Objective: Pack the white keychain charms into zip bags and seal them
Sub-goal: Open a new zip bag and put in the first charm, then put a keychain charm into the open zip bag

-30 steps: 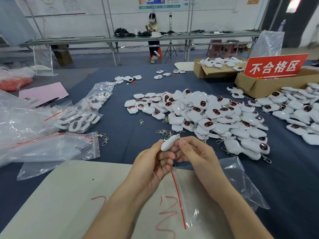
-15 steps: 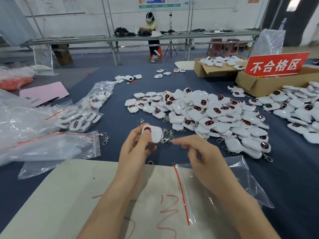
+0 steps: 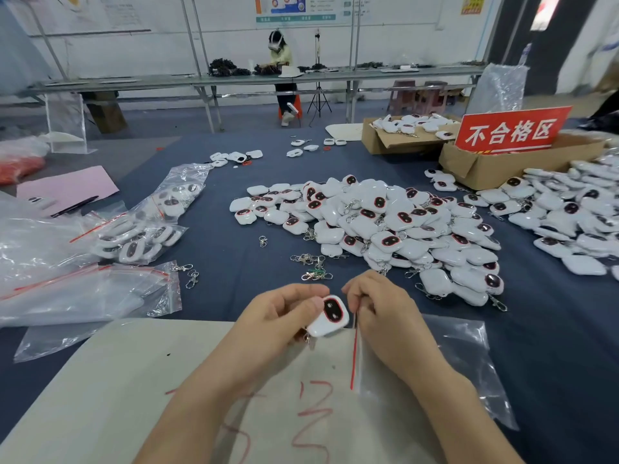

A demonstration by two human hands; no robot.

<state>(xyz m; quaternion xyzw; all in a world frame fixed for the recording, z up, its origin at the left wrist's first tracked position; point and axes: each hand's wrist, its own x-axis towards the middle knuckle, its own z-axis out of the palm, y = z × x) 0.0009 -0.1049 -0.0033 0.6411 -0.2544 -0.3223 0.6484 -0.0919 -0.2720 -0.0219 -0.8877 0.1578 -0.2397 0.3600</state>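
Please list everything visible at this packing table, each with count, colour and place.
held charm: one, white, front centre
zip bag: one, clear, red strip, front right
loose charms: many, white, heaped centre and right
packed bags: few, clear, left
empty bags: stack, clear, near left
metal clasps: several, silver, before heap
cardboard boxes: two, brown, far right
sign: one, red, at nearer box
board: one, beige, near edge
left hand: holds the charm
right hand: fingers pinch bag's mouth

Bright, even indoor light; soft shadows; glare on plastic; wide-angle bending at edges; slight blur throughout
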